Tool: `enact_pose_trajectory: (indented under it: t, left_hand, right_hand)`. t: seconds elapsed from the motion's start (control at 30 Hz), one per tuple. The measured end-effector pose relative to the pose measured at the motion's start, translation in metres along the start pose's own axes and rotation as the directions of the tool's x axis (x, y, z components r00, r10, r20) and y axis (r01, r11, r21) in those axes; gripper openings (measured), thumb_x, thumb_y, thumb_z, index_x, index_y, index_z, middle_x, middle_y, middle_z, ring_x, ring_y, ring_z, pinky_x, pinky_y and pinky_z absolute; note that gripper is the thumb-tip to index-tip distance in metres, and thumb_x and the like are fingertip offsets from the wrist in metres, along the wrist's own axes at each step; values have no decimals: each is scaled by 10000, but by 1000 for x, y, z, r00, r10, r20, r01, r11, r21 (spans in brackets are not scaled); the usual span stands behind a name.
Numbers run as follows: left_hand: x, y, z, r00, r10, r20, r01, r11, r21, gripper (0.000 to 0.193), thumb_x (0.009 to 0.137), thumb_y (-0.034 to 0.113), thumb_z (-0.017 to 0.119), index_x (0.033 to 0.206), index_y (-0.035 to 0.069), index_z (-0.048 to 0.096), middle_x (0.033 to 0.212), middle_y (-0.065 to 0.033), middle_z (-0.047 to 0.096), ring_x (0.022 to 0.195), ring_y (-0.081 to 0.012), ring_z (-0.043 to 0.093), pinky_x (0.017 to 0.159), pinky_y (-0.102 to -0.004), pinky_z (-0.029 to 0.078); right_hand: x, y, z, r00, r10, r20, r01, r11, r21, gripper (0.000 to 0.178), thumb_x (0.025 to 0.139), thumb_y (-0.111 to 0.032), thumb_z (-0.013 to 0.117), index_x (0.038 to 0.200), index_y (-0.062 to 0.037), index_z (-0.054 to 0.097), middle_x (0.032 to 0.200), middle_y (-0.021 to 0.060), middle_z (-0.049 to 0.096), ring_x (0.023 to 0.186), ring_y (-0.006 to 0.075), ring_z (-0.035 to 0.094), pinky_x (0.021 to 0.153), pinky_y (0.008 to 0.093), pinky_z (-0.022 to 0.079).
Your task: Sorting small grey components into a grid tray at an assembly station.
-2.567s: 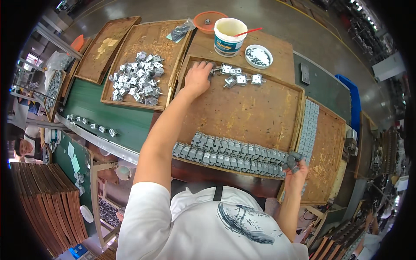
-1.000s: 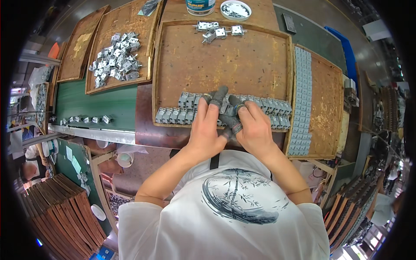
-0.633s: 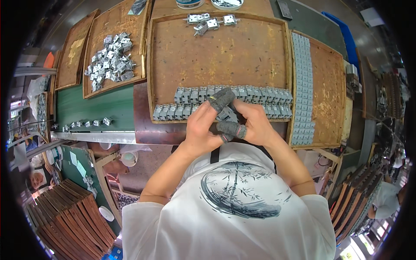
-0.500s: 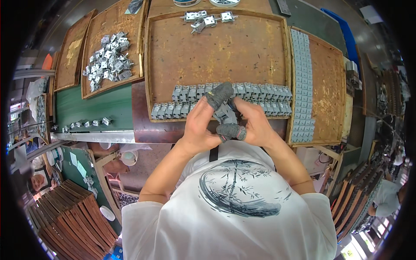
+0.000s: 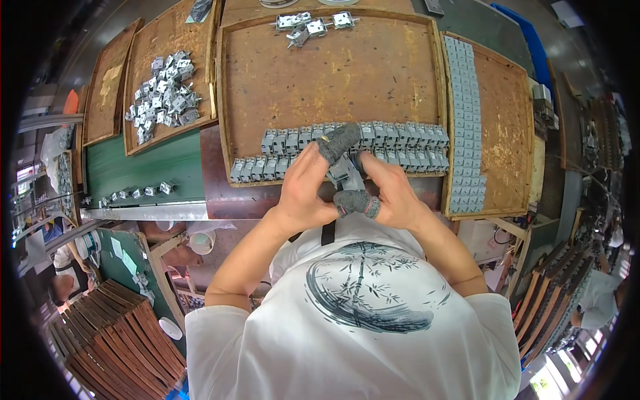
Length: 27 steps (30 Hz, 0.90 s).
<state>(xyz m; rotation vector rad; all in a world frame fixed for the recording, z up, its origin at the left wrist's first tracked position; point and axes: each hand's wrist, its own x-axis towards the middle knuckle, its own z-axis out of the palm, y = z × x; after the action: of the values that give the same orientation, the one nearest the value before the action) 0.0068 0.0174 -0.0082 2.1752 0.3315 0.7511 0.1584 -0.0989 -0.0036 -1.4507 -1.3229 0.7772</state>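
Both my hands meet over the near edge of a wooden tray (image 5: 333, 80), gripping one small silvery metal block-like part (image 5: 345, 175) between them. My left hand (image 5: 305, 190) closes on it from the left, with grey cloth covers on some fingertips. From the right, my right hand (image 5: 395, 193) has its fingers curled against the same part. The covered fingers hide much of it. Just beyond my hands, two rows of similar metal parts (image 5: 400, 160) stand along the tray's near side. Several loose ones (image 5: 310, 27) lie at its far edge.
At left, another wooden tray (image 5: 207, 100) holds a heap of metal parts (image 5: 163, 93). Several small parts (image 5: 137, 193) line the green bench (image 5: 110, 163). A right-hand tray (image 5: 497, 133) carries columns of parts (image 5: 463, 113). Stacked boards (image 5: 113, 337) stand at lower left.
My hands stay on the metal part, which has tilted slightly between the fingers. The whole view has shifted a little; the rows in the trays look the same.
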Motion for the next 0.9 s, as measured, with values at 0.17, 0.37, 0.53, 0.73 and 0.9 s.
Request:
enact_pose_trajectory:
  t: [0.17,0.37,0.53,0.73,0.9]
  left_hand:
    - [2,3,8,997,8,-82,-17,994,-107,735,693,223,820,1315,-50,539,1290,-213,597,1140,-368,608,967,-405,484]
    - [1,1,4,991,113,-75,-111,993,26,720,678,198,804,1312,-33,554,1275,-207,607,1126,-381,614,953,-410,491]
    - [0,-4,4,996,54,-69,-59,996,-60,739,664,210,818,1311,-34,555,1254,-200,616,1073,-376,627,912,-407,501]
    - [-1,4,9,985,-154,-83,126,954,-272,745,667,227,821,1316,-25,555,1263,-203,608,1090,-378,612,924,-413,488]
    - [-1,0,10,990,88,-106,-91,996,-22,726,685,252,812,1309,-20,560,1260,-214,606,1052,-379,634,868,-405,522]
  right_hand:
    - [-5,3,3,998,-23,-62,20,998,-54,456,811,-395,723,893,14,540,713,128,549,581,235,507,550,317,442]
    - [5,-18,1,990,127,-58,-127,992,-3,322,761,-268,706,860,-3,551,744,167,600,628,337,600,600,358,491]
    - [0,-3,10,990,107,-90,-104,994,39,423,791,-353,754,880,8,552,703,76,569,602,122,494,543,273,429]
    - [-1,0,3,1000,16,-13,-16,1000,27,425,789,-353,754,868,2,534,706,85,561,598,117,488,530,270,416]
    - [-1,-14,5,989,134,-68,-132,991,26,316,765,-263,716,853,-6,555,730,148,591,614,299,587,589,343,483]
